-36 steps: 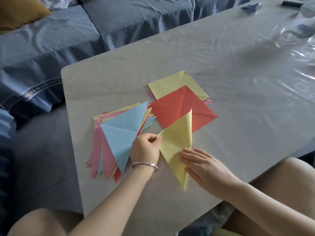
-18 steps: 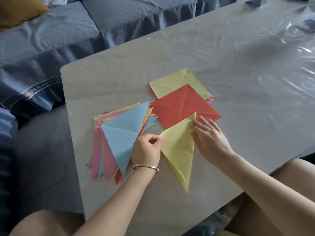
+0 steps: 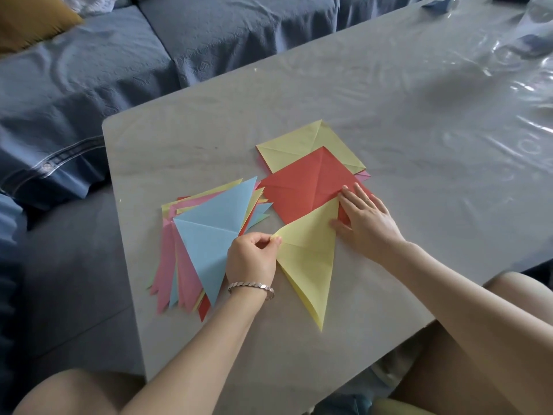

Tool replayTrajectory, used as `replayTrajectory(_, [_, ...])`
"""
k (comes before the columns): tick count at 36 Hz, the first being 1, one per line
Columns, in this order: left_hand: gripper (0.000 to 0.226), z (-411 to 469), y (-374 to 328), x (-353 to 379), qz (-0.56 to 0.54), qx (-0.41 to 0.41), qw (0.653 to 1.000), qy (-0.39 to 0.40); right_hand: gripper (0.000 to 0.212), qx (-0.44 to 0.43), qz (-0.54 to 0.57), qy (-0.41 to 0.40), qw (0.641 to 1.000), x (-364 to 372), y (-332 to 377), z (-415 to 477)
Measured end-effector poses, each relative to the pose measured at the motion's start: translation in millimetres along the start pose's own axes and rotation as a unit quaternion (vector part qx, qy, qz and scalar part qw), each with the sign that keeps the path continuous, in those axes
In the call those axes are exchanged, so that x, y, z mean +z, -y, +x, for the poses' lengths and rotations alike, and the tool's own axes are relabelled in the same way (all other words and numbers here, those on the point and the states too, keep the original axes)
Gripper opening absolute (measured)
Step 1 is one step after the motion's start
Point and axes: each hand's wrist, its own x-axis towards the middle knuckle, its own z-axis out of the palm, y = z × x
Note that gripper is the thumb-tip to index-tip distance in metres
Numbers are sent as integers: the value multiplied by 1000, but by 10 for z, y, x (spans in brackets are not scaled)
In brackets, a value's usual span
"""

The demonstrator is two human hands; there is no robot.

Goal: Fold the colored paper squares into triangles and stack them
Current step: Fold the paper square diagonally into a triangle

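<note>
Yellow triangle (image 3: 308, 265) lies by the table's (image 3: 419, 145) near edge, its left corner pinched by the left hand (image 3: 251, 262). Right hand (image 3: 365, 223), fingers flat, has slid up the fold from near point to far tip: crease probably set, ready to stack. Count: one triangle in work; one pile (image 3: 209, 235) toward the left edge, blue on top, layers uncountable; beyond, three unfolded sheets showing: red square (image 3: 302, 187), yellow square (image 3: 299, 142), pink sliver (image 3: 363, 174).

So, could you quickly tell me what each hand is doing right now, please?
Left hand: pinches the left corner of the yellow triangle.
Right hand: open, fingers flat by the triangle's top corner, over the red square.
</note>
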Motion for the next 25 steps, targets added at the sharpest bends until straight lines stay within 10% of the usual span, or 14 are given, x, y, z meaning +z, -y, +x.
replayTrajectory(12, [12,6,5,-5,-8,-2,1000,10,131,-24,-3,76,997,-8,198,-536])
replayTrajectory(25, [12,-8,-1,-1,2,2,1000,-2,138,-92,-24,116,989,128,341,-909])
